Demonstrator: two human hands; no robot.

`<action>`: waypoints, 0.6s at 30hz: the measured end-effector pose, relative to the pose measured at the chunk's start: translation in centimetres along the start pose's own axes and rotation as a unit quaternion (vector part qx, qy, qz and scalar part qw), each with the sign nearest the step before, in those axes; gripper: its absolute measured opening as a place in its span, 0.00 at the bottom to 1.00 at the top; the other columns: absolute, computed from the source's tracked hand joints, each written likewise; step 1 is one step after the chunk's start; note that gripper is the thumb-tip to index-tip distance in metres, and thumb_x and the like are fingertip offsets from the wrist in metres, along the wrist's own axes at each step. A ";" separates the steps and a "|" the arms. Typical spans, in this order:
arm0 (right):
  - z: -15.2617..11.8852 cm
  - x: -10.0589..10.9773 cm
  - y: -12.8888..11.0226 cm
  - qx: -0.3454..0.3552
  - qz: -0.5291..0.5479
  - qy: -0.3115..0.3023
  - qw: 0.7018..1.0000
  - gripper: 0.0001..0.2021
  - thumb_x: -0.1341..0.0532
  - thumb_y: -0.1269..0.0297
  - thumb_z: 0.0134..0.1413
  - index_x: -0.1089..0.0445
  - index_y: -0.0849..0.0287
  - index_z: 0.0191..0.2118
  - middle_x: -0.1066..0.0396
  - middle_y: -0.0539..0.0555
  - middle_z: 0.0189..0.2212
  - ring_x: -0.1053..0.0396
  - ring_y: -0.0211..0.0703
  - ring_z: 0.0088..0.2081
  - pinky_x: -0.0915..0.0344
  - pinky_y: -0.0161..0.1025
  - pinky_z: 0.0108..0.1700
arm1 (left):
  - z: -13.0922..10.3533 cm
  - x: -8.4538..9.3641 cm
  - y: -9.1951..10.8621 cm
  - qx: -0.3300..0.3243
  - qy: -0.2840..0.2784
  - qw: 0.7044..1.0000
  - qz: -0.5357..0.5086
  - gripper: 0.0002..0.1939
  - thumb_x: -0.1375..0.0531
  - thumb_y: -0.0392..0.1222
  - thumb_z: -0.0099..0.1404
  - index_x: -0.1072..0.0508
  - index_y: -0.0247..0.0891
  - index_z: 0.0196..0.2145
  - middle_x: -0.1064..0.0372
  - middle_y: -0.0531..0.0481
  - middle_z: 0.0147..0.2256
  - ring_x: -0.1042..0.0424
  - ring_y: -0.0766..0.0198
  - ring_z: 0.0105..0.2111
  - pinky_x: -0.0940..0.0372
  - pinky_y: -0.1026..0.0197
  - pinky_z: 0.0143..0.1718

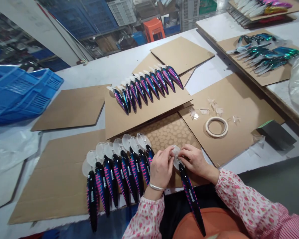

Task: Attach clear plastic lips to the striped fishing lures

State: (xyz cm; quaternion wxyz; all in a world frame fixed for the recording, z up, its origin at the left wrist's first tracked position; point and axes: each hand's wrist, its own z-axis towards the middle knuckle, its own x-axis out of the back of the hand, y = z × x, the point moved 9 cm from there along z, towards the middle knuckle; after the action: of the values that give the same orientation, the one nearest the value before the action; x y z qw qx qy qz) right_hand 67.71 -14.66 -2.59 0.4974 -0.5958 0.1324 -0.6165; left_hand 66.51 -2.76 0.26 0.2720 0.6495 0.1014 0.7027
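Observation:
Both my hands meet at the clear round lip of a dark fishing lure (189, 192) with pink stripes and "nomad" printed on its side. Its body hangs past the table's near edge, tail toward me. My left hand (161, 167) pinches the lip from the left, a bangle at its wrist. From the right, my right hand (195, 159) has its fingers closed at the lip's base. What lies between the fingertips is too small to make out. Left of my hands, several matching lures (121, 176) lie side by side on cardboard, lips pointing away.
Another row of striped lures (146, 86) lies on cardboard farther back. A tape roll (216, 127) and clear scraps (211, 105) are to the right, near a dark box (276, 134). Blue crates (22, 93) stand left; green lures (266, 53) lie far right.

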 end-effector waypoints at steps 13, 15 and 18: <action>0.1 -0.2 0.2 -0.038 -0.018 -0.005 0.999 0.07 0.43 0.67 0.63 0.30 0.58 0.33 0.32 0.52 0.32 0.32 0.40 0.35 0.39 0.35 0.38 | -1.0 -0.7 -0.1 0.074 0.002 0.989 -0.126 0.12 0.42 0.36 0.64 0.33 0.40 0.46 0.27 0.49 0.35 0.27 0.61 0.32 0.31 0.58 0.37; 0.1 -0.2 0.3 -0.042 -0.015 -0.009 0.999 0.07 0.42 0.68 0.63 0.30 0.58 0.33 0.31 0.52 0.32 0.32 0.40 0.35 0.39 0.35 0.37 | -1.0 -0.6 -0.9 0.095 0.010 0.985 -0.144 0.14 0.42 0.35 0.64 0.34 0.40 0.48 0.26 0.48 0.38 0.26 0.62 0.32 0.31 0.58 0.38; 0.2 -0.3 0.5 -0.043 -0.013 -0.012 0.999 0.07 0.42 0.67 0.63 0.30 0.59 0.33 0.32 0.52 0.32 0.32 0.40 0.35 0.39 0.35 0.38 | -0.8 -0.6 -1.5 0.113 0.014 0.982 -0.151 0.16 0.43 0.34 0.64 0.34 0.41 0.50 0.24 0.48 0.41 0.24 0.60 0.38 0.31 0.56 0.42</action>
State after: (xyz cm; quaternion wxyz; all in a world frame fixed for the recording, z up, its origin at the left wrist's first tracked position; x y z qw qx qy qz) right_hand 68.09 -14.54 -3.14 0.4647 -0.6258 0.1453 -0.6093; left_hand 66.15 -1.70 -1.09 0.2982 0.6436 0.2805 0.6466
